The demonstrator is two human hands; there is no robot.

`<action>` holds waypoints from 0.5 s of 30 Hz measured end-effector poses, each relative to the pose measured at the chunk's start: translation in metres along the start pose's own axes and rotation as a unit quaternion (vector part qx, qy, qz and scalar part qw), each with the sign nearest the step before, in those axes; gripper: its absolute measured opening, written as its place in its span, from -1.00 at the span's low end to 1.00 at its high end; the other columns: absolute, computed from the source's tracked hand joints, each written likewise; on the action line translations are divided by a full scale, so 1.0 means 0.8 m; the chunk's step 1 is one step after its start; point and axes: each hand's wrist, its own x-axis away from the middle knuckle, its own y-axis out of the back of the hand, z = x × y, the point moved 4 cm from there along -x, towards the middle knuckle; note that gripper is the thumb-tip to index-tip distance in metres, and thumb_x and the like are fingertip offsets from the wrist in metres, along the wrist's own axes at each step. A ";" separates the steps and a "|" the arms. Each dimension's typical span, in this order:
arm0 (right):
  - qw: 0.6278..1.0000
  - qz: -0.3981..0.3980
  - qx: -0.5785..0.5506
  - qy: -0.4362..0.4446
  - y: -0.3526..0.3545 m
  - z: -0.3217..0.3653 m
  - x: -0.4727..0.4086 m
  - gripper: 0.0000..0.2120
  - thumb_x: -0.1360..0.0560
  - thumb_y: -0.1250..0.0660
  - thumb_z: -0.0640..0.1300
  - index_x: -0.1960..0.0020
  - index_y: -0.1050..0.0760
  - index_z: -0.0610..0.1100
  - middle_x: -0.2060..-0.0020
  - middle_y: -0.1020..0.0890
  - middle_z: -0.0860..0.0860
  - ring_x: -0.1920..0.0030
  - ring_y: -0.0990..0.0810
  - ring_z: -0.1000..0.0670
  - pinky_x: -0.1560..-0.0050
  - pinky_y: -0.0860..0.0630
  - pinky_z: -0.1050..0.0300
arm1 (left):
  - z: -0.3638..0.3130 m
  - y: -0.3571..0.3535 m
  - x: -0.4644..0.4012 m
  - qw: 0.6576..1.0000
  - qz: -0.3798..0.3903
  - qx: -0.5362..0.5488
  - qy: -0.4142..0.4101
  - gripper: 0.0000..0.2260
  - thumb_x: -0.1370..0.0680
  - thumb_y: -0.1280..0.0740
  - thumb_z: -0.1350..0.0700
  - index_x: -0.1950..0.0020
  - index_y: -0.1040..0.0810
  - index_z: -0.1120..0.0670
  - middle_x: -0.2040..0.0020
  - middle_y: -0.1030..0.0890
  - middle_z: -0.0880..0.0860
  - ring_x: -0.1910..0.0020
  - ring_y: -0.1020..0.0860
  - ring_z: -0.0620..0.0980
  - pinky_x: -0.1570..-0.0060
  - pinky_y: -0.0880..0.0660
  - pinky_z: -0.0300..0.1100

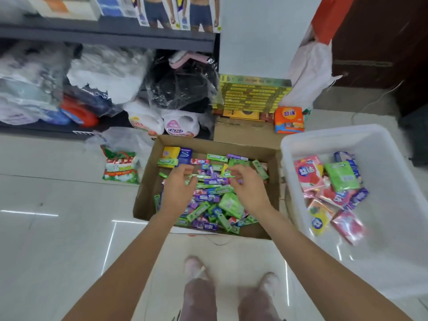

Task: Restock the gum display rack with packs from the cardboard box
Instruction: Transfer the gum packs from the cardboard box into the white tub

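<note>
Gum packs (209, 200): I see them heaped loose in the cardboard box (148, 181) at the centre of the frame, mostly green and purple sticks lying at every angle. There are too many, overlapping, for me to count.
Box placement: it sits open on the floor just ahead of my feet, I judge so both hands can reach in from above.
Left hand (178, 188): over the left half of the pile, fingers curled down into the packs. A green stick lies at its fingertips, but I cannot tell whether it is gripped.
Right hand (249, 186): over the right half, apart from the left hand, fingers bent around small purple and green packs. The blur stops me saying whether it holds them.
White tub (393, 205): one, at the right of the frame, just beside the box. It holds larger pink, green, yellow and purple pouches, roughly ten, perhaps sorted apart from the sticks.
Yellow cartons (253, 96): one stack against the wall, upper centre.
Display rack: I cannot pick it out from here.
Counts: one box, one tub, two hands.
</note>
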 end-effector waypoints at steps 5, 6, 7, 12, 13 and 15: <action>0.997 0.049 0.029 -0.043 -0.089 0.004 -0.052 -0.65 -0.56 -0.21 -0.24 -0.35 -0.39 -0.17 -0.26 -0.48 -0.13 -0.20 -0.50 -0.10 -0.24 -0.40 0.05 | 0.074 0.016 -0.063 0.997 0.030 -0.068 -0.002 -0.62 -0.52 -0.33 0.15 -0.33 -0.41 0.14 -0.24 -0.48 0.15 -0.23 -0.44 0.12 -0.24 -0.38 -0.03; 0.997 0.054 0.026 -0.048 -0.103 0.005 -0.063 -0.63 -0.56 -0.22 -0.24 -0.36 -0.37 -0.17 -0.26 -0.48 -0.13 -0.23 -0.49 -0.09 -0.25 -0.38 0.07 | 0.085 0.015 -0.075 0.996 0.036 -0.086 -0.003 -0.59 -0.53 -0.32 0.14 -0.36 -0.37 0.15 -0.28 -0.45 0.16 -0.26 -0.40 0.14 -0.26 -0.35 -0.01; 0.997 0.059 0.024 -0.050 -0.117 0.007 -0.075 -0.62 -0.57 -0.22 -0.23 -0.37 -0.36 -0.17 -0.26 -0.49 -0.13 -0.25 -0.48 -0.09 -0.24 -0.37 0.09 | 0.095 0.013 -0.086 0.994 0.039 -0.104 -0.005 -0.54 -0.53 -0.32 0.14 -0.40 -0.33 0.15 -0.32 -0.41 0.17 -0.28 -0.37 0.15 -0.29 -0.32 -0.01; 0.994 0.092 0.017 -0.049 -0.176 0.018 -0.130 -0.57 -0.53 -0.22 -0.25 -0.39 -0.34 -0.14 -0.21 -0.53 -0.16 -0.21 -0.49 -0.14 -0.17 -0.40 0.08 | 0.140 -0.013 -0.121 0.990 0.085 -0.113 -0.005 -0.34 -0.52 -0.31 0.14 -0.54 -0.05 0.12 -0.52 -0.14 0.11 -0.48 -0.13 0.11 -0.43 -0.07 -0.09; 0.994 0.095 0.008 -0.057 -0.188 0.015 -0.140 -0.57 -0.53 -0.24 -0.24 -0.39 -0.34 -0.13 -0.18 -0.56 -0.15 -0.20 -0.51 -0.15 -0.17 -0.43 0.05 | 0.146 -0.019 -0.124 0.989 0.094 -0.116 -0.010 -0.34 -0.52 -0.31 0.15 -0.53 -0.05 0.11 -0.53 -0.10 0.10 -0.50 -0.08 0.10 -0.44 -0.03 -0.11; 0.991 0.101 -0.004 -0.087 -0.207 0.008 -0.157 -0.55 -0.52 -0.25 -0.22 -0.40 -0.32 -0.14 -0.14 -0.59 -0.15 -0.15 -0.55 -0.16 -0.14 -0.47 0.03 | 0.154 -0.026 -0.126 0.987 0.095 -0.127 -0.023 -0.34 -0.53 -0.31 0.16 -0.54 -0.04 0.09 -0.55 -0.04 0.08 -0.52 0.00 0.09 -0.46 0.04 -0.12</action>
